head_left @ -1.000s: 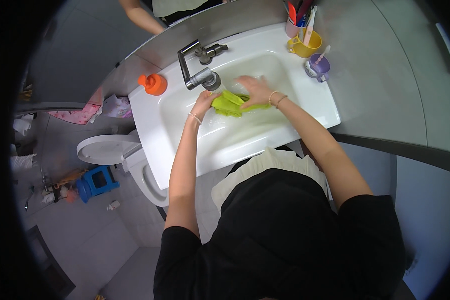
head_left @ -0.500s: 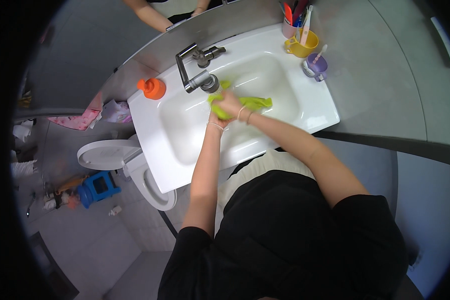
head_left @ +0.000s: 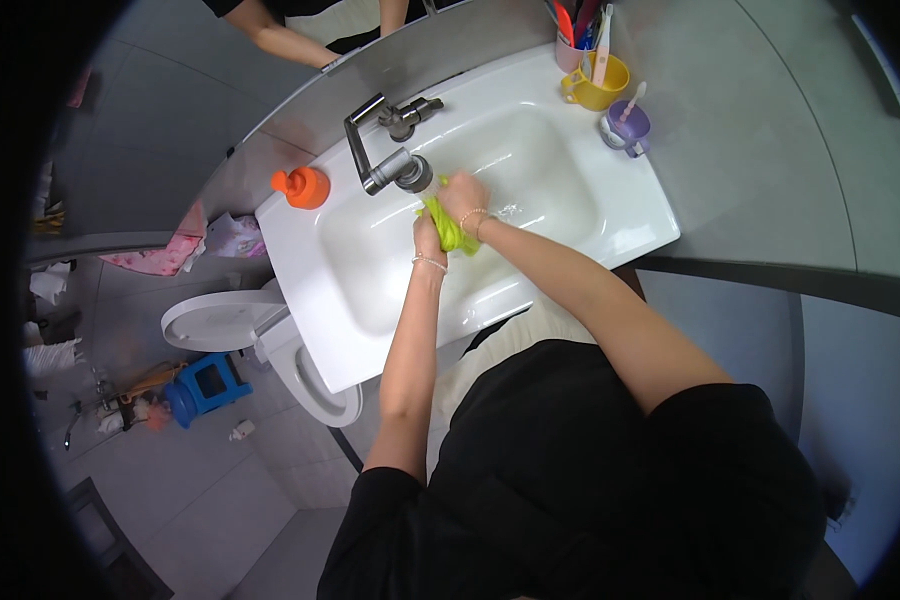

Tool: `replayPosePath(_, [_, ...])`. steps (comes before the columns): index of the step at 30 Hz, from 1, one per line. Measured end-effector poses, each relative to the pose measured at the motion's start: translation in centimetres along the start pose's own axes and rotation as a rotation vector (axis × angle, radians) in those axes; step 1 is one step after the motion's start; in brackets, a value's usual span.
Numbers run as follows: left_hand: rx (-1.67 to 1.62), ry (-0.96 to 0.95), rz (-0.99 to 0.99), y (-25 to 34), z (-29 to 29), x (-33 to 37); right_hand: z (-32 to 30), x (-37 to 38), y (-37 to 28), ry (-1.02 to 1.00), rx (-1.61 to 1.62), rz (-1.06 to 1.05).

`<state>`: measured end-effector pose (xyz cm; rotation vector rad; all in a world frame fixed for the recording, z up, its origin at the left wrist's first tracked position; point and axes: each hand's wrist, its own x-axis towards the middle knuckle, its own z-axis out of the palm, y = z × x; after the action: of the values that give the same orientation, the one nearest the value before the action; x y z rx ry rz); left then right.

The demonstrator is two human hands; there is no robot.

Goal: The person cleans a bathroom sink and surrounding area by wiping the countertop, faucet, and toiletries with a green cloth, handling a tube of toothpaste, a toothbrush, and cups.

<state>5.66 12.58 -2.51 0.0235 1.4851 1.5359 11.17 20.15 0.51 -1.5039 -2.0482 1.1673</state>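
Observation:
A wet, lime-green cloth is bunched between my hands over the white sink basin. My left hand is closed round its left side. From the right, my right hand grips the upper part with curled fingers. Just above them is the spout of the grey metal faucet, with water coming down onto the cloth. Some water splashes to the right of my right hand. The fingertips of both hands are partly hidden by the cloth.
An orange pump bottle stands on the sink's left rim. At the back right are a yellow cup, a purple cup and a pink holder with brushes. Left of the sink are a toilet and a blue stool.
The cloth, earlier spread out to the right under my hands, is now gathered into a narrower bunch. My right hand has shifted slightly and now sits at the cloth's upper end.

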Motion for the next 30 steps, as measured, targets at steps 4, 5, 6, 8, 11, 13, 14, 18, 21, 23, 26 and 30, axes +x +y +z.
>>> replayPosePath(4, [-0.367, -0.166, -0.194, -0.6, -2.6, 1.5, -1.0, -5.0, -4.2, -0.092, 0.009, 0.019])
replayPosePath(5, [-0.343, -0.152, -0.194, -0.8, -2.4, 1.4, 0.0, -5.1, -3.4, -0.089, 0.057, -0.021])
replayPosePath(6, [-0.316, -0.139, -0.197, -0.8, -2.4, 1.2, -0.2, -4.9, -3.4, -0.086, 0.059, -0.019])
replayPosePath(8, [-0.290, -0.120, -0.198, -0.8, -2.4, 1.1, -0.6, -3.7, -3.4, -0.042, -0.146, -0.105])
replayPosePath(11, [-0.125, -0.001, -0.140, 0.7, -0.3, -0.2, 0.0, -0.4, -1.3, -0.036, -0.146, -0.102])
replayPosePath(13, [0.055, -0.009, -0.100, 2.2, -0.6, -0.4, 0.0, 1.9, -0.3, -0.083, -0.062, 0.004])
replayPosePath(14, [0.236, -0.016, -0.063, 2.6, -1.0, -0.4, -0.6, 2.7, 0.3, -0.095, 0.011, 0.108])
replayPosePath(18, [1.145, 0.272, 0.437, 5.7, -2.8, -0.4, -3.9, 5.3, 2.7, -0.369, 0.439, 0.026])
replayPosePath(21, [1.093, 0.204, 0.407, 7.4, -3.6, -0.9, -7.7, 4.8, 1.8, -0.531, 0.291, -0.152])
replayPosePath(23, [0.942, 0.071, 0.202, 8.3, -5.3, -0.3, -9.1, 4.3, 1.3, -0.548, 0.230, -0.198])
replayPosePath(26, [0.687, -0.173, 0.216, 9.4, -3.9, -2.0, -12.2, 4.4, 1.9, -0.503, 0.129, -0.239])
replayPosePath(30, [1.080, -0.449, 0.308, 10.8, -3.8, -4.3, -14.4, 5.5, 2.6, -0.392, -0.152, -0.241])
